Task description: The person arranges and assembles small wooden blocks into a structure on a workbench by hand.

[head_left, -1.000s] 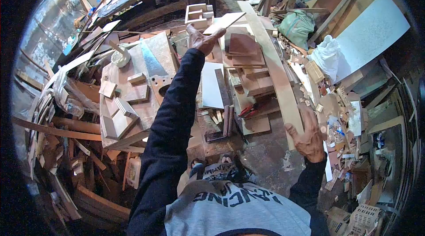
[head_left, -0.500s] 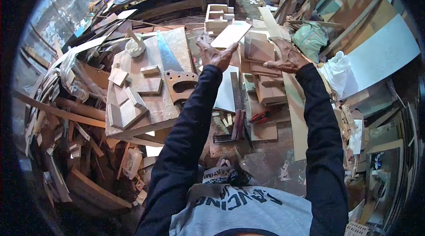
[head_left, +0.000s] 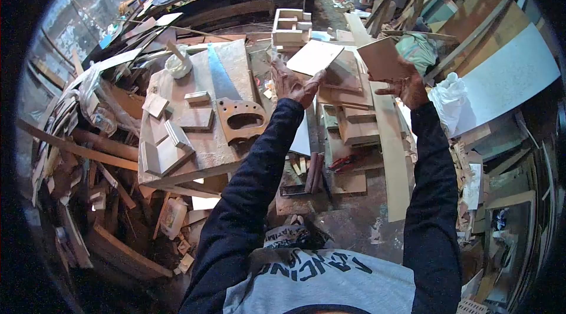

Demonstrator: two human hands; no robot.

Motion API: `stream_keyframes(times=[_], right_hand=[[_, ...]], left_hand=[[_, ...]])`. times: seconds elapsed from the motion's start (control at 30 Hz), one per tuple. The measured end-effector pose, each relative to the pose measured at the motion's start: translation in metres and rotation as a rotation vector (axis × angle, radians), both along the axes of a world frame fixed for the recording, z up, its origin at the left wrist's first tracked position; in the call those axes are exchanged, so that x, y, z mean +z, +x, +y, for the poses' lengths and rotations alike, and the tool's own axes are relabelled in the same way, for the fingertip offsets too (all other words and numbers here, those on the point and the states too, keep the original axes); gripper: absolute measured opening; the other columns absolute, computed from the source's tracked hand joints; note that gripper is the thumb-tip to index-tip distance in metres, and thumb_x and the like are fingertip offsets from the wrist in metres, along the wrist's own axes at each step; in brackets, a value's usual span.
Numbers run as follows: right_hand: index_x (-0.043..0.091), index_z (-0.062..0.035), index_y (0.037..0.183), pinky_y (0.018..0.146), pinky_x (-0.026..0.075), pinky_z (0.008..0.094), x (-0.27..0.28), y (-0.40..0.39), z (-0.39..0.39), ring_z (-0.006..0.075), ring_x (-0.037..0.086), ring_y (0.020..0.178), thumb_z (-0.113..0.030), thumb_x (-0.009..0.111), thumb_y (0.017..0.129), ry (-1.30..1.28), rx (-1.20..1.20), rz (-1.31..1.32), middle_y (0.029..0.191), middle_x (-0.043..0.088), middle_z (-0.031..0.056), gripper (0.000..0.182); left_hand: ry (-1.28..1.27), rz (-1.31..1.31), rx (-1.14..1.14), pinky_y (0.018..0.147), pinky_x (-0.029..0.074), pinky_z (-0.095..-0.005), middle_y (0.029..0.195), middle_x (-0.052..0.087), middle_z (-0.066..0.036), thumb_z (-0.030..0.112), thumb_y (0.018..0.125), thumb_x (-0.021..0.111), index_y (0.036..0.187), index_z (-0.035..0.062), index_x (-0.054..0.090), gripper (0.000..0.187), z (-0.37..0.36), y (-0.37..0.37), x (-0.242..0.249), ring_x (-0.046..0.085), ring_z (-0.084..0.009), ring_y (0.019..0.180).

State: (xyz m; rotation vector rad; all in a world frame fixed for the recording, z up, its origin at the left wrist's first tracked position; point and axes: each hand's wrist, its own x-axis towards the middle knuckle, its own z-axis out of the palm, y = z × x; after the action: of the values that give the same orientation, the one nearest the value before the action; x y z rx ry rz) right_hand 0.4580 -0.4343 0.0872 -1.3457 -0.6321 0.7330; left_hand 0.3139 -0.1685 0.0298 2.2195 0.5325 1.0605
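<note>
One smooth, pale rectangular board [head_left: 315, 57] lay clasped in the grip of my left hand [head_left: 296, 84] — long axis slanting away rightward, near the compartmented wooden box [head_left: 292, 35]. My right hand [head_left: 405, 85] gripped a flat brown board [head_left: 382, 59], tilted — near the long plank [head_left: 394, 163].

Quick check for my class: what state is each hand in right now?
Left hand: closed on a pale board.
Right hand: closed on a brown board.

dim workshop light, wide fisheye curve, black vignetted corners, bright glare on pale board [head_left: 315, 57], deep lower-left shadows
</note>
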Motion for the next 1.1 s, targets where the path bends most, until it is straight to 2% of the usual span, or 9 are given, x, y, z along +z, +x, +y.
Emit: stream_keyframes(times=[0.23,0.53,0.63,0.7,0.77,0.8,0.83,0.93,1.1], right_hand=[[0.045,-0.0044,0.143,0.074,0.062,0.0455,0.014,-0.037,-0.028,0.0385,0.063,0.113,-0.06,0.036,0.095,0.298,0.048,0.216,0.133,0.056,0.0255,0.074],[0.064,-0.0026,0.112,0.064,0.058,0.0294,0.016,-0.073,-0.022,0.0127,0.067,0.077,-0.017,0.072,0.087,0.098,-0.434,-0.157,0.094,0.069,0.0047,0.03],[0.066,-0.0034,0.101,0.062,0.053,0.0224,0.035,-0.104,-0.004,0.0071,0.064,0.072,-0.014,0.071,0.089,0.025,-0.484,-0.249,0.088,0.068,0.001,0.017],[0.066,-0.0036,0.097,0.064,0.051,0.0204,0.044,-0.118,0.003,0.0062,0.063,0.073,-0.014,0.071,0.089,-0.051,-0.485,-0.276,0.085,0.068,0.0002,0.014],[0.067,-0.001,0.096,0.066,0.049,0.0208,0.055,-0.132,0.013,0.0057,0.061,0.075,-0.019,0.066,0.094,-0.129,-0.406,-0.336,0.085,0.068,0.0008,0.018],[0.068,0.0013,0.099,0.067,0.05,0.022,0.062,-0.143,0.022,0.0068,0.062,0.077,-0.021,0.066,0.095,-0.151,-0.375,-0.323,0.088,0.069,0.0025,0.022],[0.068,0.0036,0.101,0.068,0.051,0.0231,0.066,-0.154,0.03,0.008,0.062,0.079,-0.022,0.065,0.096,-0.173,-0.343,-0.308,0.09,0.069,0.0043,0.026],[0.066,0.0035,0.097,0.065,0.048,0.0269,0.062,-0.18,0.056,0.0079,0.058,0.076,-0.025,0.053,0.102,-0.326,-0.234,-0.59,0.087,0.069,0.0039,0.032],[0.062,0.0029,0.091,0.063,0.046,0.0347,0.069,-0.252,0.116,0.0166,0.054,0.065,-0.023,0.049,0.103,-0.426,-0.071,-0.801,0.07,0.06,0.0143,0.031]], left_hand=[[0.038,0.166,-0.137,0.114,0.029,-0.0465,0.14,0.036,-0.033,0.049,0.067,0.081,0.145,-0.012,0.02,0.116,-0.038,0.02,0.002,0.036,-0.0432,0.133],[0.227,0.272,-0.086,0.117,0.022,-0.0485,0.145,0.034,-0.032,0.045,0.074,0.077,0.146,-0.0093,0.021,0.106,-0.052,0.005,-0.003,0.03,-0.0449,0.138],[0.062,-0.088,-0.389,0.115,0.027,-0.0473,0.141,0.038,-0.032,0.041,0.078,0.076,0.144,-0.01,0.025,0.097,-0.044,-0.01,0.013,0.037,-0.0423,0.135],[-0.548,-0.155,-0.659,0.092,0.051,-0.0348,0.12,0.061,-0.017,0.029,0.097,0.06,0.132,-0.003,0.042,0.05,-0.047,-0.036,0.03,0.062,-0.0263,0.108],[-1.103,0.015,-0.931,0.079,0.055,-0.0311,0.111,0.065,-0.014,0.026,0.102,0.053,0.127,-0.0015,0.046,0.039,-0.041,-0.069,0.061,0.066,-0.0204,0.099],[-1.089,-0.036,-1.003,0.076,0.055,-0.0311,0.107,0.065,-0.013,0.035,0.097,0.06,0.124,-0.0038,0.051,0.048,-0.04,-0.077,0.055,0.066,-0.0182,0.084],[-0.798,0.114,-0.959,0.082,0.055,-0.0331,0.116,0.064,-0.014,0.026,0.099,0.059,0.13,0.0005,0.047,0.042,-0.036,-0.093,0.065,0.065,-0.0206,0.102],[-0.879,-0.011,-1.039,0.09,0.053,-0.0332,0.121,0.06,-0.012,0.01,0.09,0.071,0.129,0.0006,0.047,0.047,-0.037,-0.129,0.068,0.062,-0.0168,0.105],[-0.776,-0.148,-0.686,0.073,0.05,-0.0254,0.084,0.061,0.001,0.019,0.099,0.061,0.102,0.0026,0.062,0.017,0.002,-0.193,0.047,0.057,-0.0089,0.079]])
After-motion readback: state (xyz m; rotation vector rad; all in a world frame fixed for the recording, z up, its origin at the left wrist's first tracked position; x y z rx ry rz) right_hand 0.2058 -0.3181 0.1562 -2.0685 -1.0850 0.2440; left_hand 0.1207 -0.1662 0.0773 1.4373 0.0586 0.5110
